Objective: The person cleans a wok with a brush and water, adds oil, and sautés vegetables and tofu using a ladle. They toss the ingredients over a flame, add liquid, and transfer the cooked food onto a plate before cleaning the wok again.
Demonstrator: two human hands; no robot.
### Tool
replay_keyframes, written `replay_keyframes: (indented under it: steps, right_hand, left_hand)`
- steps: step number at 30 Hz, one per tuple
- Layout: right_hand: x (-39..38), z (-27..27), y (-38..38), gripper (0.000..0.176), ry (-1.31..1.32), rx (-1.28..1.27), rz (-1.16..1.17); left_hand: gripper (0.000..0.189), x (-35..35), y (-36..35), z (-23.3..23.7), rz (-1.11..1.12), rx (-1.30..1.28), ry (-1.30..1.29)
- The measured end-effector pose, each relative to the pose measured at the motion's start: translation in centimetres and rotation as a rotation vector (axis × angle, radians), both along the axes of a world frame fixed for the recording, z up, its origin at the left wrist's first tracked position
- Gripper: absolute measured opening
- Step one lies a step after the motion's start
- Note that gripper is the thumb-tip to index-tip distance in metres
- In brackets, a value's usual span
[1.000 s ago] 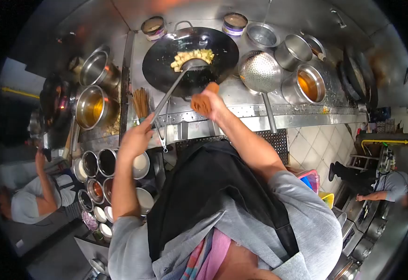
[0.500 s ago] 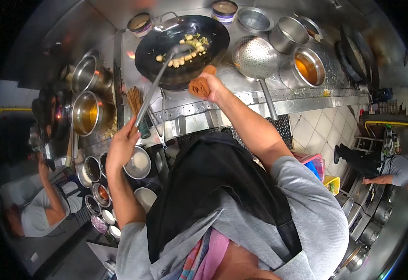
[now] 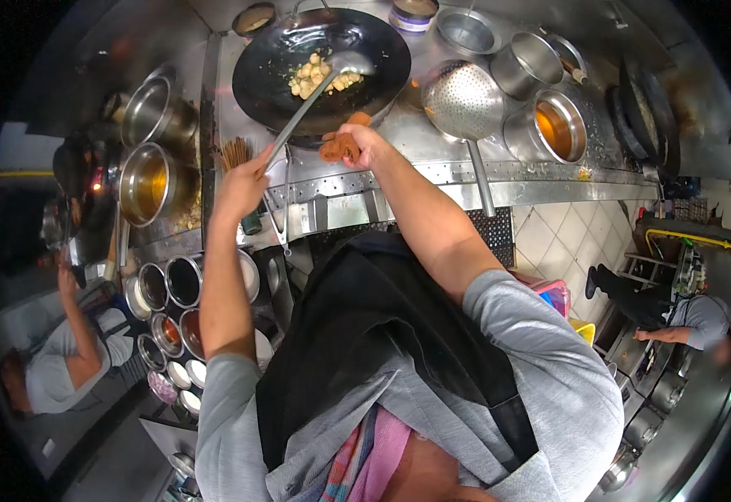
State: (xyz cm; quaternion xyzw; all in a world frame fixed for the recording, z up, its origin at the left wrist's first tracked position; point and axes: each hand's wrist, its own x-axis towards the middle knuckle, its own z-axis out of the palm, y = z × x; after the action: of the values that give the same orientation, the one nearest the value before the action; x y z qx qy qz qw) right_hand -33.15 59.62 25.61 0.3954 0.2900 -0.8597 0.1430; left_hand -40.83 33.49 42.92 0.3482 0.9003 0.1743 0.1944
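A black wok tilts on the steel stove, with pale browned chunks and green bits in it. My left hand is wrapped round the handle of a long metal ladle, whose bowl rests among the food. With a brown cloth between it and the metal, my right hand grips the wok at its near edge. Beside my left hand stands a bundle of thin sticks. A perforated strainer lies right of the wok.
Pots and a pot of amber liquid stand at the right. More pots and several seasoning bowls are at the left. One person stands far right; another person's figure shows at far left.
The ladle and my left hand have moved up and right. The food has gathered into a heap near the wok's middle. The wok and my right hand have shifted slightly up and left.
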Motion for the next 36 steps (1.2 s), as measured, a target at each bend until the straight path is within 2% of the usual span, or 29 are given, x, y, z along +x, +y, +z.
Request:
replay_keyframes:
  steps: [3, 5, 7, 9, 10, 11, 13, 14, 15, 17, 18, 19, 21, 23, 24, 25, 26, 27, 29, 31, 32, 33, 34, 35, 36]
  right_hand:
    - [2.3, 4.1, 0.2, 0.038, 0.133, -0.002, 0.064]
    - [4.6, 9.6, -1.1, 0.041, 0.068, 0.056, -0.09]
    - [6.3, 9.2, -1.9, 0.039, 0.067, 0.063, -0.12]
    - [8.6, 13.2, -3.5, 0.037, 0.009, 0.12, -0.15]
    - [8.6, 15.5, -4.0, 0.034, 0.039, 0.039, -0.187]
    - [7.9, 15.0, -4.2, 0.034, 0.037, 0.038, -0.185]
    - [4.7, 12.7, -3.6, 0.031, -0.095, 0.107, -0.237]
    - [3.8, 9.8, -3.3, 0.033, -0.048, 0.14, -0.185]
    - [4.3, 10.0, -3.9, 0.033, -0.043, 0.138, -0.183]
    - [7.2, 11.1, -5.4, 0.036, 0.187, 0.047, -0.118]
    - [9.5, 9.1, -6.0, 0.038, 0.216, 0.066, -0.092]
    - [11.9, 8.0, -7.8, 0.037, 0.271, 0.039, -0.248]
    - [14.9, 3.4, -7.9, 0.037, 0.31, 0.03, -0.211]
    - [16.1, 0.3, -8.0, 0.038, 0.403, 0.201, -0.188]
    - [15.1, 6.6, -7.2, 0.041, 0.3, -0.098, -0.104]
    - [13.4, 11.4, -7.6, 0.042, 0.238, 0.081, -0.185]
    - [11.1, 14.4, -6.6, 0.041, 0.111, 0.063, -0.149]
    - [9.1, 12.2, -5.1, 0.057, 0.142, 0.052, -0.092]
    - [6.9, 11.8, -4.2, 0.055, 0.142, 0.114, -0.035]
    - [6.1, 11.2, -4.3, 0.056, 0.164, 0.197, 0.068]
    - [7.3, 12.0, -5.6, 0.056, 0.092, 0.286, -0.015]
    - [9.7, 13.3, -7.3, 0.057, 0.195, 0.326, -0.035]
    - [11.3, 8.8, -7.4, 0.037, 0.229, 0.088, -0.13]
    - [13.7, 7.1, -8.2, 0.037, 0.27, 0.065, -0.149]
    - [15.5, 2.7, -7.9, 0.038, 0.4, 0.364, -0.078]
  left_hand:
    - [0.055, 2.3, -3.8, 6.7, -0.066, -0.154, 0.191]
    - [0.056, 3.9, -6.6, 9.9, -0.118, -0.146, 0.219]
    - [0.057, 5.5, -9.7, 12.9, -0.07, 0.046, 0.025]
    - [0.059, 6.8, -10.9, 18.3, 0.218, -0.092, -0.432]
    - [0.059, 6.4, -12.1, 19.0, 0.259, -0.154, -0.576]
    - [0.059, 6.5, -12.2, 18.3, 0.261, -0.155, -0.578]
    - [0.059, 6.1, -11.6, 14.8, 0.05, -0.121, -0.35]
    - [0.058, 5.9, -11.2, 11.5, -0.03, -0.064, -0.176]
    - [0.057, 5.7, -9.8, 9.2, -0.006, -0.039, -0.153]
    - [0.056, 6.8, -7.8, 5.8, 0.021, -0.009, -0.126]
    - [0.057, 7.4, -7.4, 4.2, 0.044, 0.028, -0.054]
    - [0.058, 7.6, -6.9, 3.6, 0.068, 0.069, 0.019]
    - [0.058, 9.0, -8.0, 4.7, 0.056, 0.098, 0.052]
    - [0.059, 10.3, -9.8, 7.3, 0.035, 0.108, 0.072]
    - [0.059, 10.5, -10.8, 9.5, 0.059, 0.104, -0.027]
    - [0.06, 10.6, -11.4, 11.0, 0.08, 0.094, -0.129]
    - [0.06, 10.5, -11.6, 11.8, 0.068, 0.086, -0.131]
    - [0.058, 10.2, -11.5, 12.4, 0.043, 0.038, -0.104]
    - [0.056, 9.9, -10.8, 12.0, 0.024, -0.012, -0.076]
    - [0.054, 8.9, -8.0, 8.6, -0.014, -0.06, 0.042]
    - [0.053, 8.8, -7.0, 6.9, 0.036, -0.07, 0.033]
    - [0.052, 8.9, -6.1, 5.4, 0.083, -0.078, 0.024]
    - [0.054, 9.8, -5.9, 4.8, 0.133, 0.021, 0.014]
    - [0.056, 10.6, -6.2, 4.9, 0.144, 0.069, 0.026]
    - [0.057, 11.2, -6.9, 5.7, 0.133, 0.102, 0.012]
